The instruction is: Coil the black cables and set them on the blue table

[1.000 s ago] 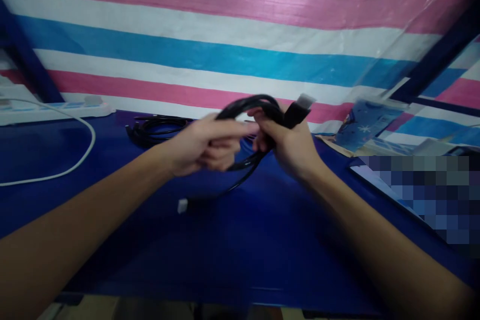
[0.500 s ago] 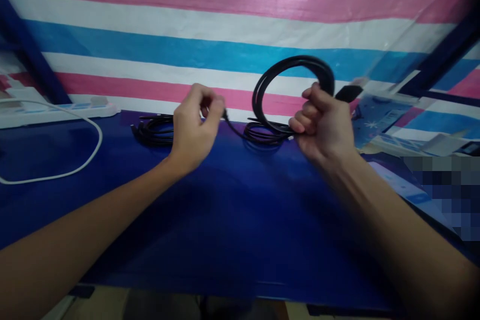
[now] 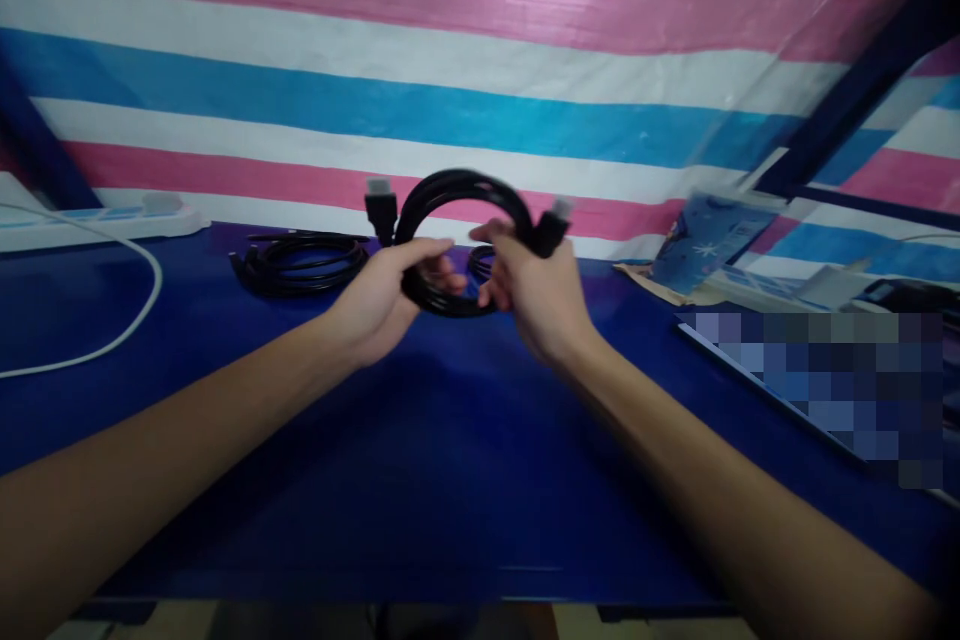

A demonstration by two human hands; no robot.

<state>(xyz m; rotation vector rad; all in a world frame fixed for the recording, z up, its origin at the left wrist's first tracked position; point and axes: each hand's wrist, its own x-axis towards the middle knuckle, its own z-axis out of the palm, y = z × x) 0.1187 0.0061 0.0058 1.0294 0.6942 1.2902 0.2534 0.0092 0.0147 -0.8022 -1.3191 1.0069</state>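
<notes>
Faced pink, white and blue striped sheeting (image 3: pixel 375 130) behind the far edge of a blue desk (image 3: pixel 450 480). Held a coiled black HDMI-type cable (image 3: pixel 465 185) upright above the middle of the desk, toward the far edge. Gripped the left side of the loop in the left hand (image 3: pixel 382 295), thumb laid across and fingers curled inside. Closed the right hand (image 3: pixel 544 295) around the opposite side, forefinger reaching into the loop; could not tell how tightly, owing to blur. Pointed one plug (image 3: pixel 380 210) up beside the left hand, and tilted the other connector (image 3: pixel 553 227) rightward above the right hand. Half a second before, had held the coil farther right and slightly higher in the right hand alone, with a loose length drawn out leftward by the left; since then, had brought both hands together on the loop. Left a second black coil (image 3: pixel 300 265) lying near the far edge, left of centre, and a smaller coil (image 3: pixel 480 262) partly hidden behind the right hand and held loop.
</notes>
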